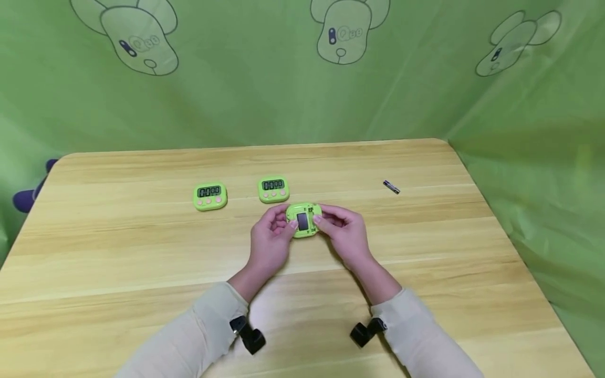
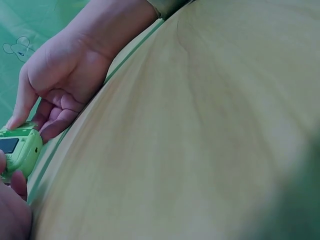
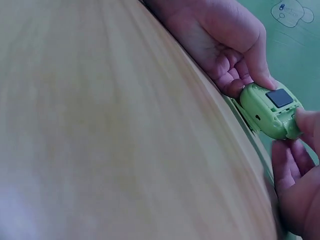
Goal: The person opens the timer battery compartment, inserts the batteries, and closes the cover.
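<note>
A lime-green digital timer (image 1: 303,208) is held back side up, showing a dark rectangular panel (image 1: 302,221) and a battery bay along its right side. My left hand (image 1: 270,242) grips the timer's left edge, thumb on the back near the panel. On the opposite edge my right hand (image 1: 348,236) pinches it, its thumb over the bay. In the right wrist view the bay (image 3: 286,122) looks uncovered beside that thumb, which hides part of it. Two matching timers (image 1: 210,197) (image 1: 273,189) lie face up beyond the left hand, their displays reading zeros.
A small dark battery (image 1: 391,186) lies on the wooden table (image 1: 142,252) to the far right. Green curtains (image 1: 264,94) with printed cartoon heads hang behind and to the right. Black wrist cameras (image 1: 248,334) sit at both cuffs.
</note>
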Motion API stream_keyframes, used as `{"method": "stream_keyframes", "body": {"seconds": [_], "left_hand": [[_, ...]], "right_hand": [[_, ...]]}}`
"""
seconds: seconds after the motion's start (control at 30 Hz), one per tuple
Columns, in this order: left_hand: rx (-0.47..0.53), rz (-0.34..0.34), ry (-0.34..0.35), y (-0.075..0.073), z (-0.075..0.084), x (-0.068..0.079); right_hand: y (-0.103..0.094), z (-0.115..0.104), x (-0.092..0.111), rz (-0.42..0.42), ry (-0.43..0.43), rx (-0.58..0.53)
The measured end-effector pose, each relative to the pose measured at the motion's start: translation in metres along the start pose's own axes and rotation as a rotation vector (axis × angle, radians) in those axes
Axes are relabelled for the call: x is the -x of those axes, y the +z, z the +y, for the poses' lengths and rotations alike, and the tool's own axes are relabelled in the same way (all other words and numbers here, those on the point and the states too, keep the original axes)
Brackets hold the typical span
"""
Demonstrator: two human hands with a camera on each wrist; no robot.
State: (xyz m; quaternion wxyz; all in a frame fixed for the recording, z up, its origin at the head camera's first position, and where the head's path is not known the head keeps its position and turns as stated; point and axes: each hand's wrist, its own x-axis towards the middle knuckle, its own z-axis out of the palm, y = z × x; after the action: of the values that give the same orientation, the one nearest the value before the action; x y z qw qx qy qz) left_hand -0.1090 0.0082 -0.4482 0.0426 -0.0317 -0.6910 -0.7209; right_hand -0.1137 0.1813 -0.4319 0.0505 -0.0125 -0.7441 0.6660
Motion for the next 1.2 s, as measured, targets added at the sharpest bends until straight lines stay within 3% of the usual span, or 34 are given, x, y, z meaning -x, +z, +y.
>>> {"method": "stream_keyframes", "body": {"seconds": [0.13,0.27,0.37,0.53,0.7,0.77,0.97,1.2], "left_hand": [[0.011,0.002,-0.014,0.001,0.0,0.0],[0.008,-0.003,-0.027,0.002,0.004,0.0],[0.0,-0.011,-0.03,0.002,0.016,0.002],[-0.005,-0.012,-0.024,0.0,0.038,0.008],[-0.008,-0.014,-0.007,0.0,0.036,0.008],[-0.011,-0.016,-0.006,0.0,0.036,0.008],[-0.004,-0.024,-0.012,0.0,0.038,0.009],[0.003,-0.028,-0.016,-0.001,0.04,0.009]], "right_hand": [[-0.002,-0.001,0.001,0.038,-0.014,-0.009],[-0.009,-0.005,0.002,0.017,0.062,-0.068],[-0.02,-0.007,0.002,0.004,0.127,-0.058],[-0.038,-0.009,0.004,-0.012,0.175,0.124],[-0.052,-0.007,0.003,-0.029,0.042,0.514],[-0.055,-0.006,0.002,-0.034,-0.002,0.614],[-0.06,-0.001,-0.004,-0.038,-0.014,0.663],[-0.065,0.0,-0.006,0.004,0.013,0.62]]}}
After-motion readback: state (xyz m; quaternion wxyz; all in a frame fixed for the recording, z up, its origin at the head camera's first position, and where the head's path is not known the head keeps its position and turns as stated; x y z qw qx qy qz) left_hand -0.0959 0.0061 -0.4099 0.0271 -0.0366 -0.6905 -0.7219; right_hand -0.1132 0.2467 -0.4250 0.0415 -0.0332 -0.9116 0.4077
